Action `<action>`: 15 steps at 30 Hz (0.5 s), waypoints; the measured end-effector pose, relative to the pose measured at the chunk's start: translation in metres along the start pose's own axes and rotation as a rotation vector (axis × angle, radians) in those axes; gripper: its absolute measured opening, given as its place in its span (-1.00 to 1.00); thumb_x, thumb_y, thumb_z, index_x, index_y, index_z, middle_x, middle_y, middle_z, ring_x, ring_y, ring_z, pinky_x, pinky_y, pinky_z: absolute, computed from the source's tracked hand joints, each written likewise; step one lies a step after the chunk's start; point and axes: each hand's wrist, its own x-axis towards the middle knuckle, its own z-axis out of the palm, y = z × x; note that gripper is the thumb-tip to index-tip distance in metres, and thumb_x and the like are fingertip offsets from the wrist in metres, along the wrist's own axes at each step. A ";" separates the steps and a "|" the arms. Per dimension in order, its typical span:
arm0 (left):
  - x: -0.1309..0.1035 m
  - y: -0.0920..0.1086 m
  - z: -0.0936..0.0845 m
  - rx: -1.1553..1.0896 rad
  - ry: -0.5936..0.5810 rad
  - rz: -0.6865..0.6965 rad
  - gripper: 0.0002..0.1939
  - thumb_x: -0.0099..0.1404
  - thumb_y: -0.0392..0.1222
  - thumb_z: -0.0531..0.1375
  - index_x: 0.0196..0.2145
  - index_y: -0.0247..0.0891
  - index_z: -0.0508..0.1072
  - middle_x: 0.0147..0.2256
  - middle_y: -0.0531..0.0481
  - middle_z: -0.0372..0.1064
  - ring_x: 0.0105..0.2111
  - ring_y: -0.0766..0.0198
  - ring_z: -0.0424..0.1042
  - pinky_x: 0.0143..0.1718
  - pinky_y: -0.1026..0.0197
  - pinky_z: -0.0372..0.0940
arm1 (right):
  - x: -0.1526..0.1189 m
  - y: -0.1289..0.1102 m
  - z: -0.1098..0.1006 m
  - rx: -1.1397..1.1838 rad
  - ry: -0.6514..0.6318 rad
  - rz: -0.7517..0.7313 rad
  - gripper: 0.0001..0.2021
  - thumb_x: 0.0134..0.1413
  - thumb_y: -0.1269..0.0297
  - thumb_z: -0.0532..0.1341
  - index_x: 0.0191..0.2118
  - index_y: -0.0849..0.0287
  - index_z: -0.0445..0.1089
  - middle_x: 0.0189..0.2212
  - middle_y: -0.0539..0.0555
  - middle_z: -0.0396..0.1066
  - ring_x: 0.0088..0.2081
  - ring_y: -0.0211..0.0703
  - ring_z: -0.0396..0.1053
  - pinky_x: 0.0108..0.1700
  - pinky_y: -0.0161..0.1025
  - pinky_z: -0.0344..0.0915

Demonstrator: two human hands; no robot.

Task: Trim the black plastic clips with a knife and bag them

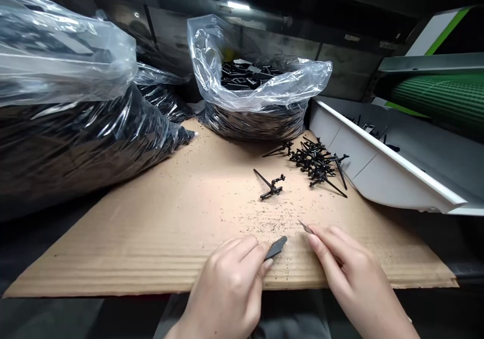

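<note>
My left hand [232,278] is closed on a flat dark plastic part [277,248], whose wide end sticks out past my thumb and forefinger. Pinched in my right hand [350,268] is a craft knife [305,226]; its thin pointed blade faces up and left, and my fingers cover the rest. The blade and the part are a short way apart. Beyond my hands, a single black branched plastic piece [273,188] lies on the cardboard [181,228]. Fine dark shavings [278,223] are scattered in front of both hands.
A heap of black branched pieces [313,160] lies at the right, beside a white tray [363,162] with some black parts. At the back stands an open clear bag [257,102] full of black parts. A large filled bag [75,142] takes up the left. Green mesh [442,97] runs at far right.
</note>
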 end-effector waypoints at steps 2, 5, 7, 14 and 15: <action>0.000 0.000 0.001 -0.020 -0.019 -0.016 -0.75 0.17 -0.44 -0.03 -0.31 -0.32 0.40 -0.49 -0.05 0.33 -0.50 0.19 0.32 -0.50 0.16 0.27 | 0.000 -0.005 0.001 0.100 -0.032 0.007 -0.71 0.13 0.19 -0.05 -0.19 0.12 0.36 -0.39 0.04 0.37 -0.37 -0.21 0.38 -0.37 -0.31 0.29; 0.001 -0.001 -0.002 -0.045 -0.060 -0.056 -0.78 0.18 -0.41 -0.03 -0.34 -0.31 0.40 -0.49 -0.06 0.33 -0.49 0.18 0.31 -0.49 0.18 0.24 | 0.009 -0.014 0.006 0.173 -0.134 0.032 -0.69 0.08 0.15 0.00 -0.14 0.12 0.35 -0.33 0.06 0.40 -0.30 -0.15 0.39 -0.29 -0.23 0.31; 0.002 0.000 -0.007 -0.118 -0.106 -0.113 -0.80 0.20 -0.36 -0.02 -0.36 -0.29 0.41 -0.48 -0.05 0.33 -0.47 0.19 0.32 -0.45 0.19 0.23 | 0.016 -0.016 0.009 0.170 -0.167 0.052 -0.71 0.07 0.18 0.01 -0.16 0.11 0.37 -0.30 0.07 0.42 -0.26 -0.09 0.39 -0.21 -0.14 0.30; 0.005 0.008 -0.030 -0.622 -0.011 -0.701 -0.85 0.10 -0.15 0.15 -0.36 -0.15 0.48 -0.28 0.03 0.37 -0.23 0.15 0.27 -0.21 0.25 0.14 | 0.014 -0.010 -0.005 0.448 -0.165 0.089 -0.72 0.03 0.11 0.03 -0.28 0.12 0.40 -0.31 0.05 0.44 -0.20 -0.16 0.39 -0.24 -0.38 0.29; 0.007 0.009 -0.030 -0.660 -0.015 -0.751 -0.84 0.08 -0.14 0.16 -0.35 -0.15 0.48 -0.27 0.03 0.36 -0.24 0.16 0.25 -0.21 0.25 0.12 | 0.011 -0.012 -0.007 0.549 -0.179 0.109 -0.73 0.01 0.09 0.04 -0.36 0.12 0.40 -0.39 0.02 0.43 -0.27 -0.19 0.39 -0.29 -0.42 0.27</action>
